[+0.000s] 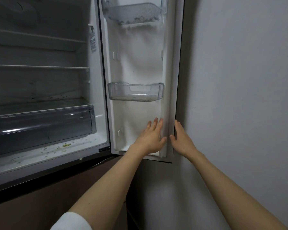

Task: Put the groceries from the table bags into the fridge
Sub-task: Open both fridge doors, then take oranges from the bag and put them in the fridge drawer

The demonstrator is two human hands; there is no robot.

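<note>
Bracing open white fridge door: left hand flat on liner, right hand flat at edge; both grips released.

Fridge open, door swung wide at one o'clock. Left hand flat on the door's inner panel, right hand at three o'clock of it — fingers straight along the door's outer edge. Clear door bin above — twelve o'clock.

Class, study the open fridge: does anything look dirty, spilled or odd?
Yes. Crumbs and a yellowish scrap litter the fridge floor below the drawer. The upper door bin is crusted with frost, and the lower door bin holds whitish residue.
</note>
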